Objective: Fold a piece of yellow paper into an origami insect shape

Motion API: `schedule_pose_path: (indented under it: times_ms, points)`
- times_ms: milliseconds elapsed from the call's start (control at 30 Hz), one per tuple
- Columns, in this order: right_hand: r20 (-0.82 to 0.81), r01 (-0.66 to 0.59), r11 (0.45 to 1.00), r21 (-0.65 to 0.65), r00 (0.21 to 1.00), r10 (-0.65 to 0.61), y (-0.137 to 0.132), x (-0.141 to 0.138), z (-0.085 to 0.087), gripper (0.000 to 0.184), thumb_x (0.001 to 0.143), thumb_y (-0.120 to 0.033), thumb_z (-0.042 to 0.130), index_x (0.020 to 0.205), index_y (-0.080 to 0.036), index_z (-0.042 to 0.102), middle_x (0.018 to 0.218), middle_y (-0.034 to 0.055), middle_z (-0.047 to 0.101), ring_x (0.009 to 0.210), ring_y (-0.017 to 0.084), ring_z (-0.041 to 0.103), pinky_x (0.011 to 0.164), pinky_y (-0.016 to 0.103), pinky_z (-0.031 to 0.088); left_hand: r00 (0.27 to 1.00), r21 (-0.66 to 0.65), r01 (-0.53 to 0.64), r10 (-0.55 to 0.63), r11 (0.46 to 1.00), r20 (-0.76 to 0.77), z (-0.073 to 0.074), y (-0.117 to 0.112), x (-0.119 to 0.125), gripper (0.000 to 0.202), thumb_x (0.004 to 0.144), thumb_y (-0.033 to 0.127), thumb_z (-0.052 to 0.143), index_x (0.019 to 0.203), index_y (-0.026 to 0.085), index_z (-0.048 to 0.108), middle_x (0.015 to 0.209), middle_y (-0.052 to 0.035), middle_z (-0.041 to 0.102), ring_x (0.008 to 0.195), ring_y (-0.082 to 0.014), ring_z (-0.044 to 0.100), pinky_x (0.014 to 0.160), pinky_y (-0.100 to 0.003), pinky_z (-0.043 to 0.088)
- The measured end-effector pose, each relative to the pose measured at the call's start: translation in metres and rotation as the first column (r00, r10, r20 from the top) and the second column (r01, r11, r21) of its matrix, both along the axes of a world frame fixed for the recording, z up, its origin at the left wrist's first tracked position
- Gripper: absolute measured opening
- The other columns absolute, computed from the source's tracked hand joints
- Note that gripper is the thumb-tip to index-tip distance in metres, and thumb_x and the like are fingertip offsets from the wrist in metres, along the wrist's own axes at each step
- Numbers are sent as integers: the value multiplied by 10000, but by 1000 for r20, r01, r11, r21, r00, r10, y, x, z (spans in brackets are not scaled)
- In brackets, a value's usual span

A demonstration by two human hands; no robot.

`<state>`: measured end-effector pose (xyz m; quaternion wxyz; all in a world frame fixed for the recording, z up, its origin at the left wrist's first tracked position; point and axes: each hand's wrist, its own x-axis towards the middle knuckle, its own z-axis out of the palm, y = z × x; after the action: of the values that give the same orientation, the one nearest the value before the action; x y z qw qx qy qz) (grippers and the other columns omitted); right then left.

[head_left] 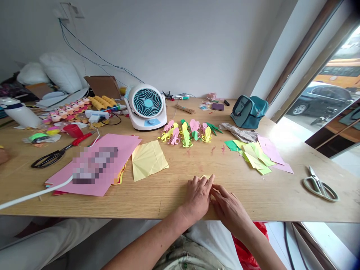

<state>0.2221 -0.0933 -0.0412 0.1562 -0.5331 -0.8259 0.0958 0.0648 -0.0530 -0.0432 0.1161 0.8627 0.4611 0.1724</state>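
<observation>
A small piece of folded yellow paper [207,176] lies on the table near its front edge, mostly hidden under my fingers. My left hand [197,197] presses it down with bent fingers, the index finger stretched along it. From the right, my right hand [231,208] meets the left at the paper, its fingers held together and its thumb tucked below. Left of my hands is a creased light yellow sheet [150,160]. Beyond them stand several folded paper figures [185,134] in pink, yellow and green.
A pink paper stack [123,144] and black-and-red scissors [60,152] are at left. A small fan [147,107] stands behind. To the right are paper scraps [255,155], pale-handled scissors [320,187] and a teal bag [250,112]. Part of another person's hand [3,154] shows at the left edge.
</observation>
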Motion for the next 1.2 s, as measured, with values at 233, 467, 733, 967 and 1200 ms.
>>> schedule_pose_path:
  times_ms: [233,467,733,967,1200]
  points:
    - [15,29,999,26,999,-30,-2,-2,-1,428,981,-160,350,1368,-209,527,1389,117,542,1104,220,626,863,386,497,1000,22,-22,21,1000,10,-2,0,1,583,940,144,411,1503,264,321,1291,-66,571,1093,-263,497,923,-425,444]
    - [-7,55,995,84,998,-55,-2,0,-10,472,979,-165,371,1440,-212,457,1417,113,532,1172,218,599,925,378,484,990,24,-27,23,999,142,0,-1,-4,692,874,121,507,1513,247,274,1307,-74,547,1149,-248,499,1000,-412,431]
    - [30,77,989,123,996,-81,-6,-1,-15,444,996,-201,373,1424,-219,493,1422,106,546,1142,218,613,905,371,487,991,56,-103,98,993,92,5,-13,-6,219,881,191,605,1096,192,561,1099,-63,595,1016,-248,545,897,-424,495]
    - [68,74,986,148,994,-85,-6,0,-22,454,1004,-212,374,1451,-212,458,1462,99,517,1166,231,584,916,383,468,998,89,-39,35,995,52,-1,-23,-12,87,902,107,547,893,183,588,956,-35,621,948,-223,560,852,-388,520]
    - [207,39,989,140,976,-68,-6,0,-21,447,966,-160,421,1396,-205,533,1491,116,493,1104,252,612,839,379,475,999,162,-44,42,986,17,-4,-29,-11,146,911,94,538,977,169,645,970,-52,669,923,-227,612,816,-388,541]
